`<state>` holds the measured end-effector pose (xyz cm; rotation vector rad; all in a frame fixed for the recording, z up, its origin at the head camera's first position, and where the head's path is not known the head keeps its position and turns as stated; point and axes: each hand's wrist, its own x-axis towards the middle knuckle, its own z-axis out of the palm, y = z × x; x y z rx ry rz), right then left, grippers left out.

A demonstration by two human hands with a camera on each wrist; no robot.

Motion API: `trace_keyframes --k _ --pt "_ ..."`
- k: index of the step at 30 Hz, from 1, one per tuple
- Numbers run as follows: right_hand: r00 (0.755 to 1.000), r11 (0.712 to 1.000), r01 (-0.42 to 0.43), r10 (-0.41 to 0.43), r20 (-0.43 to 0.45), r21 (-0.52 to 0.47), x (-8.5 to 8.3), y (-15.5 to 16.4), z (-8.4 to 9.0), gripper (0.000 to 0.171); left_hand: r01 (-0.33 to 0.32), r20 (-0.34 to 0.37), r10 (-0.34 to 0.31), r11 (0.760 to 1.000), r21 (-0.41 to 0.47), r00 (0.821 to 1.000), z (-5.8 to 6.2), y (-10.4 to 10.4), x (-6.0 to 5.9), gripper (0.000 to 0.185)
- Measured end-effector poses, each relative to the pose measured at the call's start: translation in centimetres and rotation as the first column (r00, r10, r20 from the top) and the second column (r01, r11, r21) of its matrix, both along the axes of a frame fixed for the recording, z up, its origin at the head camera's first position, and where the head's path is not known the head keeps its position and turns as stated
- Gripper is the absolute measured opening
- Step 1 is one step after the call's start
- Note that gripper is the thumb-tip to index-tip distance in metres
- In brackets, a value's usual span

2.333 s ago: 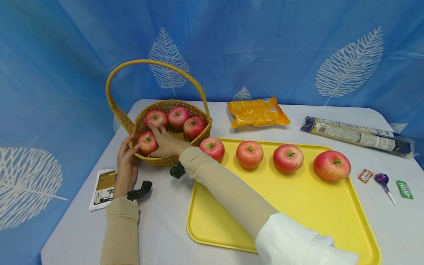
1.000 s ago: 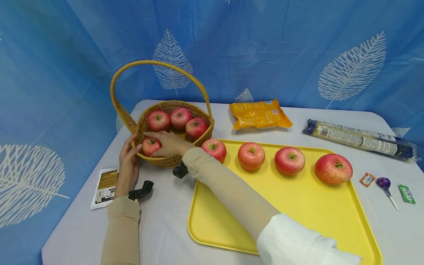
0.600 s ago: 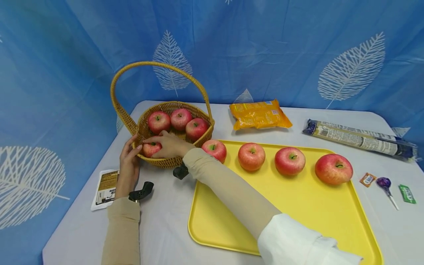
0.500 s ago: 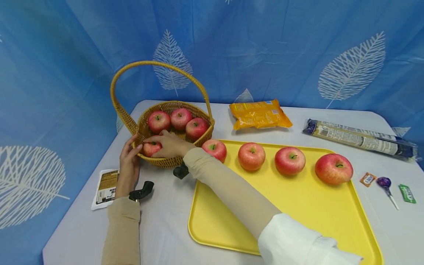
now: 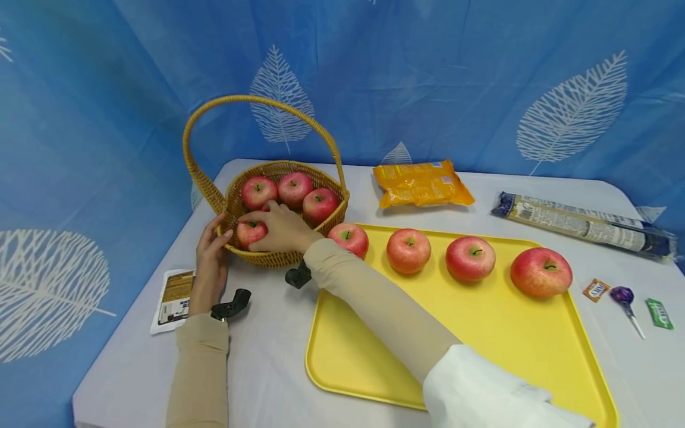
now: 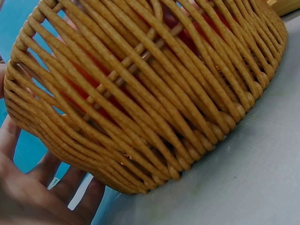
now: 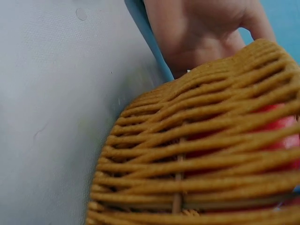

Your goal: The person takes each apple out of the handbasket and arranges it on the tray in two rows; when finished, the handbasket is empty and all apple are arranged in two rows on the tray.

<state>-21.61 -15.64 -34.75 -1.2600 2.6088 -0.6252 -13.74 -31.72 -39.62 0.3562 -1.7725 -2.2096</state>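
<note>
At far left, a flat printed packet point(image 5: 173, 300) lies on the white-covered table point(image 5: 267, 362); just right of it, the left hand point(image 5: 210, 261) holds the wicker basket point(image 5: 270, 260) by its rim; inside, near left, a red apple point(image 5: 250, 236) is clasped by the right hand point(image 5: 286, 229), with three more apples point(image 5: 294, 189) behind; a steady rim and light, even grip should prevent bruising; rightward, a yellow tray point(image 5: 369, 362) bears a row of four apples point(image 5: 408, 251); beyond, a lollipop point(image 5: 622, 295).
</note>
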Motion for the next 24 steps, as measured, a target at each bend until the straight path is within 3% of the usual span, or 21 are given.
trace_keyframes --k 7,11,17,24 --pt "0.999 0.996 -0.003 -0.001 -0.044 -0.086 0.2 1.0 0.0 0.058 -0.007 -0.002 0.007 1.000 0.000 1.000 -0.1 0.0 -0.2 0.047" --pt "1.000 0.985 -0.007 0.002 -0.028 -0.172 0.5 1.6 -0.1 0.058 -0.007 0.009 0.007 1.000 0.000 1.000 -0.2 0.1 -0.1 0.048" --pt "0.995 0.940 0.050 -0.019 0.095 -0.338 0.8 2.4 -0.3 0.060 -0.012 0.016 0.013 1.000 -0.014 1.000 -0.1 0.1 -0.1 0.048" --pt "0.966 0.869 0.131 -0.004 0.258 -0.477 1.3 3.4 -0.2 0.057 -0.017 0.010 0.018 1.000 -0.011 1.000 0.0 0.1 -0.1 0.048"
